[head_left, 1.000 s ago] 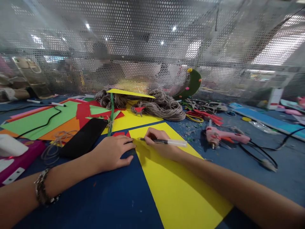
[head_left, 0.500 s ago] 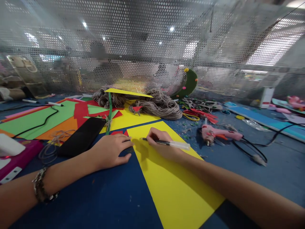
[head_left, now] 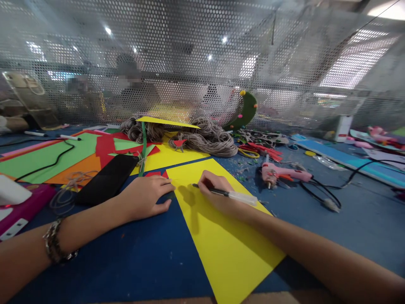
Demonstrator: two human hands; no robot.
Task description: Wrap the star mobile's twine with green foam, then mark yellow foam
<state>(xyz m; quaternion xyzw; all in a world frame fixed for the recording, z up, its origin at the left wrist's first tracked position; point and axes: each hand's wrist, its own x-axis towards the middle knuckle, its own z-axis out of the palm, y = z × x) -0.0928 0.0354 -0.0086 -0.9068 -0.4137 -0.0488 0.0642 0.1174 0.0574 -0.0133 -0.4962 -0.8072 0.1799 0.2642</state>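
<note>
A sheet of yellow paper (head_left: 221, 240) lies slantwise on the blue table before me. Over its upper part, my right hand (head_left: 215, 190) grips a marker pen (head_left: 232, 196) with a black front end and a whitish barrel. The pen's tip points left, close above the sheet; whether it touches I cannot tell. My left hand (head_left: 148, 196) rests flat with fingers spread, its fingertips at the sheet's upper left edge. Beside that wrist lies a black phone (head_left: 107, 179). Small red paper scraps (head_left: 153, 173) show just past the left fingers.
Grey yarn hanks (head_left: 205, 141) lie at the back against a perforated metal screen (head_left: 177, 55). A pink glue gun (head_left: 281, 173) with a black cord is on the right. Coloured paper sheets (head_left: 79, 147) spread at left, near a magenta power strip (head_left: 28, 207). Red-handled scissors (head_left: 264, 152) lie behind.
The right hand, with the marker pen, has shifted slightly right over the yellow paper. My left hand stays in place on the table. The whole view has shifted a little.
</note>
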